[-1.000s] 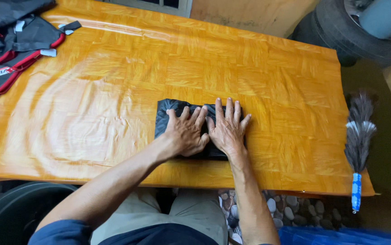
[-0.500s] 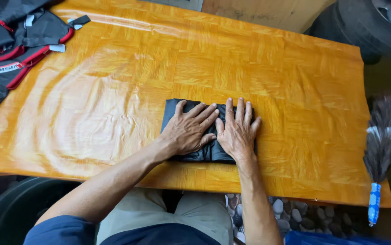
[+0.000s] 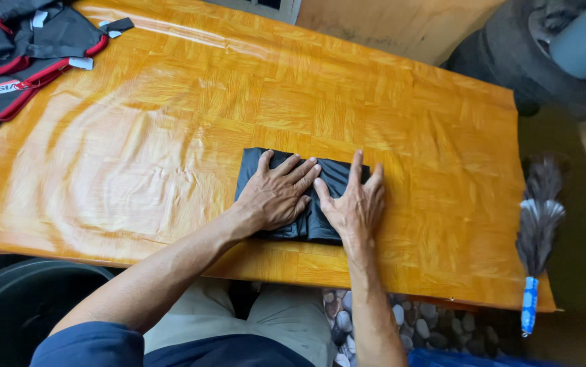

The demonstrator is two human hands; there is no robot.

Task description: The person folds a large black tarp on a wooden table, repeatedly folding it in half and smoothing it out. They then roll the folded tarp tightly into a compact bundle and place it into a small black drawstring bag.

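A folded black cloth (image 3: 327, 178) lies on the glossy orange wood-pattern table (image 3: 170, 136), near its front edge. My left hand (image 3: 278, 194) rests flat on the cloth's left half, fingers spread and pointing up-right. My right hand (image 3: 355, 202) lies flat on the cloth's right half, fingers spread and pointing away from me. The two hands sit side by side, almost touching. Neither hand grips anything; both palms press down on the cloth and hide its middle.
A pile of black and red garments (image 3: 14, 47) lies at the table's far left corner. A feather duster with a blue handle (image 3: 536, 231) hangs off the right edge. A dark tyre (image 3: 538, 61) stands at the back right, and a black bin (image 3: 21, 306) is below left.
Both hands stay flat on the cloth. The right hand's fingers have drawn a little closer together. The camera view has shifted slightly, so the scene sits further right and lower.
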